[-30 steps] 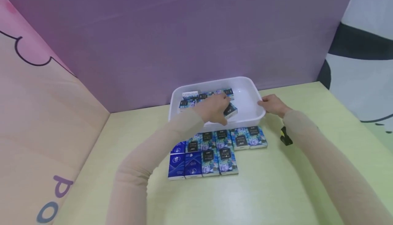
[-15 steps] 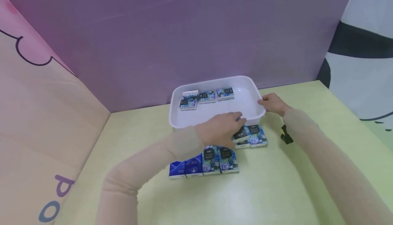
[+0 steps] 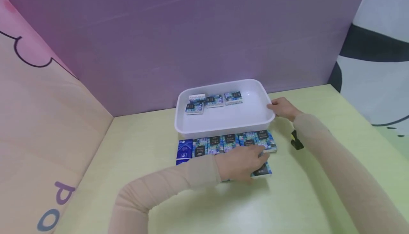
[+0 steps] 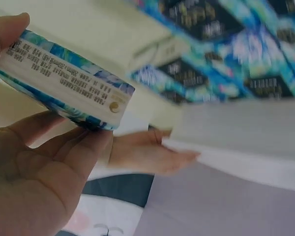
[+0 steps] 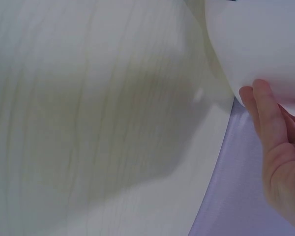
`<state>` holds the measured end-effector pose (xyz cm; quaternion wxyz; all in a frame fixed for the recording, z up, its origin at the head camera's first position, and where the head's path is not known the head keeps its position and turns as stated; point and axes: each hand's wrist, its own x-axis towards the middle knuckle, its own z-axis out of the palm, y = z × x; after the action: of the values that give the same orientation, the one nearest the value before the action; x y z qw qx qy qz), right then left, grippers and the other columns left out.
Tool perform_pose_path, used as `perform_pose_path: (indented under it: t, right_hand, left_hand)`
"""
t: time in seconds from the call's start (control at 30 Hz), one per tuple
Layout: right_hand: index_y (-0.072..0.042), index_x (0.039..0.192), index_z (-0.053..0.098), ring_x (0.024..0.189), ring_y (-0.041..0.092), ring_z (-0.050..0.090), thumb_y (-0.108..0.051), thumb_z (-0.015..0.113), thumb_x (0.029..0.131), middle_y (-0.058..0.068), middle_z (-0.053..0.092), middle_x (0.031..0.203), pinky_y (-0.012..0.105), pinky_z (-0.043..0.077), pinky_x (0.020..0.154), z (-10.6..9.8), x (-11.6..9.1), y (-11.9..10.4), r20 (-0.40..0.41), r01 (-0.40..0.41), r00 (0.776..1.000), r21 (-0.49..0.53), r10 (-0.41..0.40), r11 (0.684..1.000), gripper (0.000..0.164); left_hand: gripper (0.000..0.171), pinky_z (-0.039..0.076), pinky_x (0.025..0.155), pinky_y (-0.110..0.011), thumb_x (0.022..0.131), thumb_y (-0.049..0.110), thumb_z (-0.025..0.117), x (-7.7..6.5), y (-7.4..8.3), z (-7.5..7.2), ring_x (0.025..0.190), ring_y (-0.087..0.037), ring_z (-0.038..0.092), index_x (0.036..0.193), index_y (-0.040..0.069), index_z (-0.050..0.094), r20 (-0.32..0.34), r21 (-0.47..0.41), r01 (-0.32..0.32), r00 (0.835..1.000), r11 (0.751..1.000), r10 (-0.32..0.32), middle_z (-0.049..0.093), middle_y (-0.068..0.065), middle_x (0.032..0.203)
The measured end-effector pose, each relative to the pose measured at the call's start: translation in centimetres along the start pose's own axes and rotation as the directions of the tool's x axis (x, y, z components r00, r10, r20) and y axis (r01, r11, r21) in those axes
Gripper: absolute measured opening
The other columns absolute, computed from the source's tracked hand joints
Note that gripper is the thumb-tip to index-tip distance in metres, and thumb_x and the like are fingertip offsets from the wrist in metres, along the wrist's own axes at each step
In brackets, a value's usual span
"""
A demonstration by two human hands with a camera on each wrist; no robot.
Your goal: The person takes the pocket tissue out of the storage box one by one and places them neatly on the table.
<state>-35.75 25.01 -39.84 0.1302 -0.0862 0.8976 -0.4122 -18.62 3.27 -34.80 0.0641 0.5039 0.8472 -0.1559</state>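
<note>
My left hand (image 3: 241, 163) pinches a pack of pocket tissues (image 4: 69, 81) with a blue floral print, thumb on one side and fingers on the other. In the head view it is low over the table, at the right end of the front row of packs, partly covering that row. Whether the held pack touches the table I cannot tell. My right hand (image 3: 285, 109) grips the right end of a white plastic tray (image 3: 230, 117), fingers at its rim. Several floral tissue packs (image 3: 214, 101) lie in the tray's left and middle part.
Right before the tray, floral tissue packs (image 3: 230, 141) lie side by side, with a dark blue pack (image 3: 184, 150) at the left end. A small black object (image 3: 297, 141) is beside my right sleeve. A purple backdrop (image 3: 220, 42) stands behind the pale table (image 3: 140, 134).
My left hand has taken a floral pack out of the tray and carried it toward me, to the front row's right end. The right hand has stayed on the tray.
</note>
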Motion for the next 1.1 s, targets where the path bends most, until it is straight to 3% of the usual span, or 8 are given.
perform_pose_path:
  t: [0.23, 0.47, 0.63, 0.87, 1.1]
  right_hand:
    - [0.012, 0.126, 0.044, 0.098, 0.030, 0.056, -0.022, 0.040, 0.097, 0.030, 0.056, 0.115, 0.043, 0.049, 0.090, -0.1, -0.1, -0.4, 0.002, -0.015, 1.000, -0.003, 0.015, 1.000, 0.045]
    - [0.012, 0.126, 0.043, 0.099, 0.030, 0.055, -0.022, 0.040, 0.097, 0.029, 0.055, 0.116, 0.045, 0.047, 0.092, -0.1, -0.1, -0.5, 0.010, -0.023, 1.000, 0.004, 0.023, 1.000, 0.045]
    - [0.012, 0.126, 0.045, 0.091, 0.023, 0.056, -0.023, 0.040, 0.097, 0.028, 0.057, 0.113, 0.038, 0.048, 0.086, 0.0, -0.2, -0.4, 0.010, -0.025, 1.000, -0.005, 0.025, 1.000, 0.045]
    - [0.012, 0.127, 0.044, 0.096, 0.027, 0.056, -0.024, 0.039, 0.097, 0.029, 0.056, 0.115, 0.041, 0.048, 0.088, 0.0, -0.3, -0.3, 0.008, -0.030, 1.000, -0.009, 0.030, 0.999, 0.046]
    - [0.012, 0.126, 0.044, 0.092, 0.023, 0.057, -0.024, 0.040, 0.097, 0.028, 0.057, 0.114, 0.036, 0.049, 0.085, 0.1, -0.3, -0.3, 0.010, -0.031, 0.999, -0.005, 0.031, 1.000, 0.046]
  left_hand:
    - [0.084, 0.037, 0.106, -0.024, 0.074, 0.053, 0.067, 0.7, 1.1, 1.7, 0.126, -0.020, 0.043, 0.138, 0.008, 0.037, -0.031, 0.073, -0.043, 0.999, 0.996, 0.045, 0.042, -0.011, 0.139]
    - [0.084, 0.034, 0.107, -0.021, 0.075, 0.050, 0.067, 1.4, 1.7, 3.1, 0.130, -0.017, 0.037, 0.141, 0.011, 0.032, 0.066, 0.017, -0.030, 0.997, 0.999, 0.029, 0.035, -0.009, 0.144]
    - [0.081, 0.036, 0.106, -0.021, 0.077, 0.045, 0.067, 1.6, 1.8, 4.0, 0.129, -0.015, 0.038, 0.142, 0.011, 0.031, 0.089, -0.006, -0.017, 0.996, 1.000, 0.018, 0.035, -0.008, 0.143]
    - [0.084, 0.016, 0.115, -0.023, 0.086, 0.048, 0.055, 1.5, 2.1, 4.5, 0.141, -0.018, 0.014, 0.148, 0.012, 0.011, 0.183, 0.016, 0.000, 0.983, 1.000, -0.003, 0.009, -0.010, 0.154]
    - [0.078, 0.006, 0.117, -0.026, 0.092, 0.052, 0.035, 1.3, 2.7, 5.3, 0.142, -0.022, 0.000, 0.148, 0.011, -0.001, 0.197, 0.113, 0.014, 0.980, 0.993, -0.036, -0.005, -0.011, 0.154]
